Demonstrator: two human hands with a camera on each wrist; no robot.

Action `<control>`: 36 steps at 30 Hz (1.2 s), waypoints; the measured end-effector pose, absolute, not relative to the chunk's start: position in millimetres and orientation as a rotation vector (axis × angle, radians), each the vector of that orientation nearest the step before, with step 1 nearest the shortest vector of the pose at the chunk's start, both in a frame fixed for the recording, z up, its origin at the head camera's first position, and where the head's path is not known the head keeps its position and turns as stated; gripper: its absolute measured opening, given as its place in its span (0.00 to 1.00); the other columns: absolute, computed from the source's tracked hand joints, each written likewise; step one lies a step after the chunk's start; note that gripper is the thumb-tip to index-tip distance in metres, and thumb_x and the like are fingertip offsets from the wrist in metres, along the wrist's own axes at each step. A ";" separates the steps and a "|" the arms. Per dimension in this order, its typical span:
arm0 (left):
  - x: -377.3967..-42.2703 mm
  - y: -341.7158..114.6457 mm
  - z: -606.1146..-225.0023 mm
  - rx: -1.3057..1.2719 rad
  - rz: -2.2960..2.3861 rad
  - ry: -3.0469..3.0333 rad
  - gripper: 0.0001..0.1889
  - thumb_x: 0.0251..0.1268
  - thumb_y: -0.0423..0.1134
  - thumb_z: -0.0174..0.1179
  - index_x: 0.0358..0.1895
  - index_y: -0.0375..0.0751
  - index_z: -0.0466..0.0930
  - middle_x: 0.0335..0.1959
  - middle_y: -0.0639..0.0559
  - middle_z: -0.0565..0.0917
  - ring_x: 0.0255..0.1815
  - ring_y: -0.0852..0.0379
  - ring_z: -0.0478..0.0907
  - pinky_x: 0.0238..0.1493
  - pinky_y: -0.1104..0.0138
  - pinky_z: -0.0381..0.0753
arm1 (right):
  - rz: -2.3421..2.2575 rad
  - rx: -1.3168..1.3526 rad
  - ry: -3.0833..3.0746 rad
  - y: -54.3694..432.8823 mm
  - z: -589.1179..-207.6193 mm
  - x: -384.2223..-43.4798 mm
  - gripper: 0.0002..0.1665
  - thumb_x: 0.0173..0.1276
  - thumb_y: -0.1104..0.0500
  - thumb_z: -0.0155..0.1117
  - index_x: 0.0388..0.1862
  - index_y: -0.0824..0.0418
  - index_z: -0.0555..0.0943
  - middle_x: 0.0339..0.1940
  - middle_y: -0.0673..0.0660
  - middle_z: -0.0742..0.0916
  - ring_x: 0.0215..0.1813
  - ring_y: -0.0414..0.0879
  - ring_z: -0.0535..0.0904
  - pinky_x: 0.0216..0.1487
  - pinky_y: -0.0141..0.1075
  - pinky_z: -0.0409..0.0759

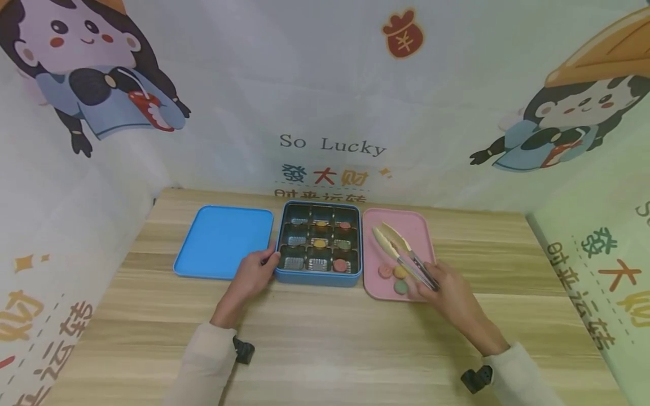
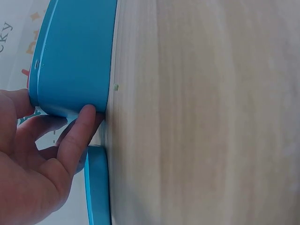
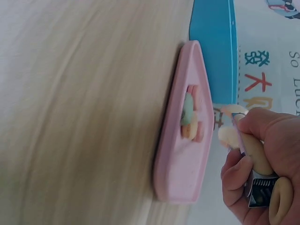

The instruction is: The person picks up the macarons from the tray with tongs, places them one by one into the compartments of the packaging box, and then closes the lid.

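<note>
My left hand (image 1: 254,269) holds the left front corner of a blue square tin (image 1: 319,278). In the left wrist view its thumb meets the rim and its other fingers bear on the side wall. The tin's dark divided insert (image 1: 299,237) has several small macarons in separate compartments, among them a pink one (image 1: 340,265) at front right. My right hand (image 1: 452,290) grips metal tongs (image 1: 406,256), arms spread and tips empty, above a pink tray (image 1: 373,225). Several macarons lie together there: a green one (image 1: 401,287), a yellow one (image 3: 190,131) and pink ones (image 3: 200,132).
A blue lid (image 1: 223,239) lies flat to the left of the tin. The pink tray sits close against the tin's right side. All stand on a wood-grain table (image 1: 325,344), with a printed cloth (image 1: 233,101) hanging behind.
</note>
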State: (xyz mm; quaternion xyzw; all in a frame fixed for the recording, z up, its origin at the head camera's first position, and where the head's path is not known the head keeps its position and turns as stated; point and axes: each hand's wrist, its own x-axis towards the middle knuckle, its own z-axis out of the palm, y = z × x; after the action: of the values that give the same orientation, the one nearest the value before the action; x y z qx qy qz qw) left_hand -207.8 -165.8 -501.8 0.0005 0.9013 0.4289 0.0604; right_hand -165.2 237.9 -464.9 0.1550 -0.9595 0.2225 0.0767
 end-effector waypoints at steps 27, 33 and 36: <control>-208.4 -165.7 -501.8 0.004 1.299 2.731 0.27 0.78 0.47 0.46 0.71 0.34 0.66 0.28 0.46 0.83 0.34 0.52 0.77 0.40 0.62 0.74 | 0.593 0.466 -2.901 250.8 -463.0 -157.9 0.22 0.61 0.66 0.70 0.52 0.78 0.81 0.30 0.59 0.81 0.25 0.43 0.68 0.23 0.32 0.64; -208.5 -165.5 -502.7 0.004 1.293 2.742 0.27 0.78 0.47 0.47 0.71 0.33 0.66 0.30 0.45 0.85 0.36 0.51 0.79 0.43 0.59 0.76 | 0.624 0.492 -2.869 243.3 -457.3 -159.1 0.22 0.61 0.66 0.71 0.52 0.76 0.82 0.27 0.55 0.77 0.25 0.42 0.66 0.24 0.32 0.64; -208.3 -165.6 -503.0 0.008 1.294 2.746 0.27 0.78 0.46 0.47 0.70 0.33 0.66 0.31 0.44 0.85 0.36 0.51 0.79 0.44 0.58 0.76 | 0.633 0.488 -2.866 239.2 -454.3 -159.2 0.23 0.61 0.65 0.71 0.53 0.75 0.82 0.28 0.55 0.78 0.26 0.42 0.66 0.25 0.32 0.65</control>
State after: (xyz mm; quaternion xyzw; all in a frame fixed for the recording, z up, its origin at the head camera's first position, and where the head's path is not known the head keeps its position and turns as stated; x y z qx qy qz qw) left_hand -208.3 -165.6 -503.0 0.0027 0.9033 0.4256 0.0532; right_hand -159.2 239.2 -454.3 0.1634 -0.9599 0.2122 0.0830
